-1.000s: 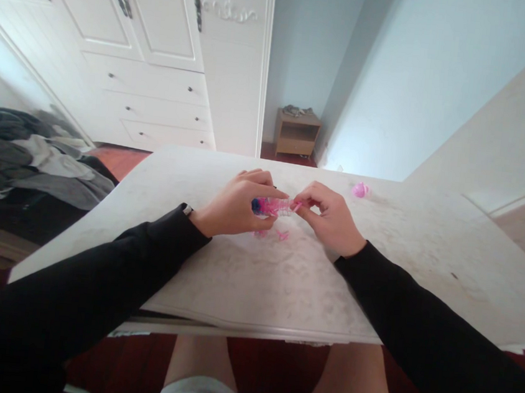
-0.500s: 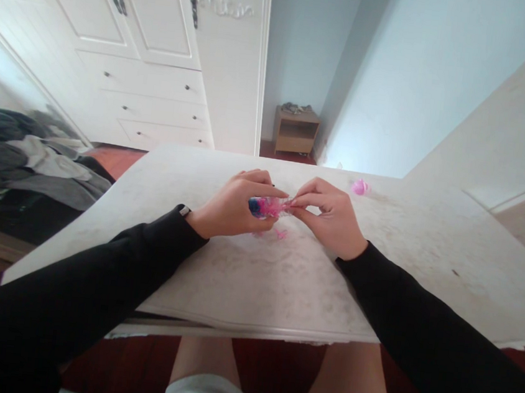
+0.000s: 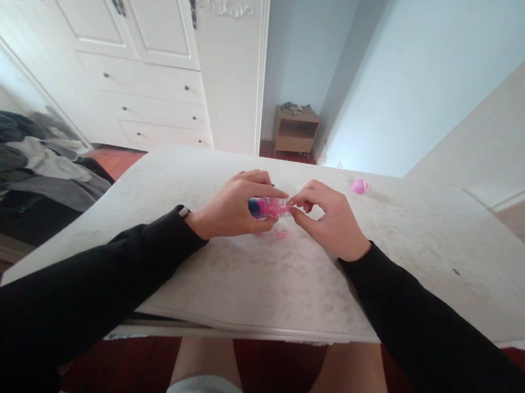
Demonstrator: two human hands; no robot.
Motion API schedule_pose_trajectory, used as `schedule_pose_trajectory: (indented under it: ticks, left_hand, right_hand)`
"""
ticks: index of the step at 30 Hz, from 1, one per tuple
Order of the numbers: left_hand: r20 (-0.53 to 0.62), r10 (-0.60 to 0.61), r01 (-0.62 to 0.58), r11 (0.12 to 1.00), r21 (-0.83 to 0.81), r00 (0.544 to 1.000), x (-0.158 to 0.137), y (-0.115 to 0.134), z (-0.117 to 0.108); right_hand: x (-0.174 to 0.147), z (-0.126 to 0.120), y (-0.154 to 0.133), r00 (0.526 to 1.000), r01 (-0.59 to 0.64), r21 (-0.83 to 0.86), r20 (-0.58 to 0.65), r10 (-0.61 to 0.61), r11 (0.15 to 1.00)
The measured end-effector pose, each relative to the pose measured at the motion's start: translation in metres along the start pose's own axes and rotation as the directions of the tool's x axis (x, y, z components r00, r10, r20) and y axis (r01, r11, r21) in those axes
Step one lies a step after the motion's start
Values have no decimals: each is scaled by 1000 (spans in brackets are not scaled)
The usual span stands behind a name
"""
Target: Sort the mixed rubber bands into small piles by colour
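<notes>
My left hand is wrapped round a small clear container lying on its side, with pink bits inside and a dark blue end towards my palm. At the container's right end, the thumb and fingers of my right hand are bent into a pinch. Whatever they grip is too small to make out. Just below the container, a few small pink pieces lie on the white table.
A pink rounded object sits near the table's far edge, right of my hands. Beyond the table stand a white wardrobe and a small wooden nightstand. Clothes are piled at the left.
My right fingertips have shifted slightly at the container's right end, the thumb now lower and a little apart from the index finger. My left hand keeps its hold on the container.
</notes>
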State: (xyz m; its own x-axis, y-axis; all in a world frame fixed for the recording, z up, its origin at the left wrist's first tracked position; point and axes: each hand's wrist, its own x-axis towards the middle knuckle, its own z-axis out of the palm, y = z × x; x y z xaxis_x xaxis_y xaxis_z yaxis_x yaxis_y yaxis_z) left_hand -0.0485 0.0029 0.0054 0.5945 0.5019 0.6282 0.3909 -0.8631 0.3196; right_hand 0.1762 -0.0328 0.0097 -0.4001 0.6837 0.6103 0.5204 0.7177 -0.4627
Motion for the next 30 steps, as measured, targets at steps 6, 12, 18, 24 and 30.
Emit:
schedule_pose_trajectory:
  ticks: [6, 12, 18, 24, 30]
  left_hand:
    - [-12, 3, -3, 1000, -24, 1000, 0, 1, -1]
    - [-15, 0, -1, 1000, -22, 1000, -1, 1, 0]
    - [-4, -17, 17, 1000, -8, 1000, -1, 3, -1]
    - [-50, -9, 8, 1000, -21, 999, -1, 3, -1]
    - [-37, -3, 3, 1000, 2, 999, -1, 4, -2]
  right_hand:
    - [0, -1, -6, 993, -36, 76, -106, 44, 996]
    - [-2, -1, -7, 995, 22, 79, -100, -15, 997]
    - [-3, 0, -5, 999, -11, 70, -50, 15, 997]
    - [-2, -4, -4, 997, -68, 54, -40, 70, 996]
    - [-4, -3, -6, 993, -78, 103, -75, 86, 992]
